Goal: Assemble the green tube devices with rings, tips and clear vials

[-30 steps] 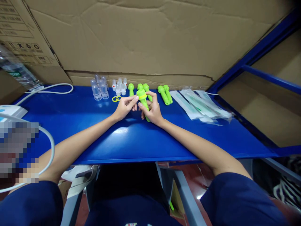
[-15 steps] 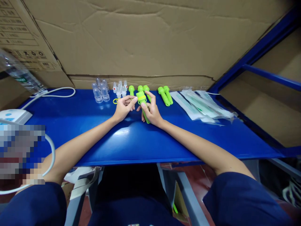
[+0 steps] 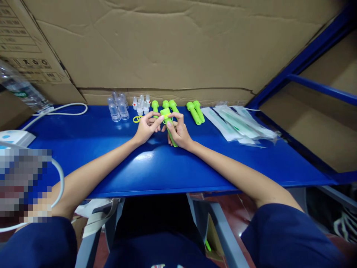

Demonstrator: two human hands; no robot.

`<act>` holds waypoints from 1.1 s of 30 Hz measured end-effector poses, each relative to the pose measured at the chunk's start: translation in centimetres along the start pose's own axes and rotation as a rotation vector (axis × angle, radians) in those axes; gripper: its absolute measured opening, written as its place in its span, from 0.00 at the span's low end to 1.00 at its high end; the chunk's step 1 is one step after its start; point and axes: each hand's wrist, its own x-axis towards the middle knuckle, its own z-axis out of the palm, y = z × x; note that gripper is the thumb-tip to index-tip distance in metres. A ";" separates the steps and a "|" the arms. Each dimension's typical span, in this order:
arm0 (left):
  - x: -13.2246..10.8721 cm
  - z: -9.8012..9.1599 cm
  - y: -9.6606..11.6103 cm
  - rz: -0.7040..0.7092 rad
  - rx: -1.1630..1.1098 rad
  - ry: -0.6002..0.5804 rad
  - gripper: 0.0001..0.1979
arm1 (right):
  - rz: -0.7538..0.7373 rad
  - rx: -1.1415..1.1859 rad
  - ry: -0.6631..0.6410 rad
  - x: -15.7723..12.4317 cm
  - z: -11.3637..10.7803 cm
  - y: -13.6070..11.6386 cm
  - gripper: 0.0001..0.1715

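Note:
My right hand is wrapped round a lime-green flashlight-shaped tube, its threaded end pointing up and away. A thin yellow ring sits around the neck under the threads. At that neck, my left hand has its thumb and forefinger closed against the ring's left side; its other fingers are curled and partly hidden. Beside the left fingertips, loose yellow rings lie on the blue table. Behind both hands stand or lie more green tubes with rounded heads.
Clear domed caps and small white-based clear pieces stand at the back left. Two green tubes and plastic-wrapped strips lie to the right. A white cabled device is at left. Cardboard walls the back.
The yellow ring sits slightly lower and more level on the tube's neck, and my right forefinger has bent down towards it. The camera view has shifted slightly.

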 end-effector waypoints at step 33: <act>-0.2 0.2 0.3 -0.002 -0.039 -0.123 0.31 | -0.024 -0.064 0.011 -0.1 0.4 0.1 0.31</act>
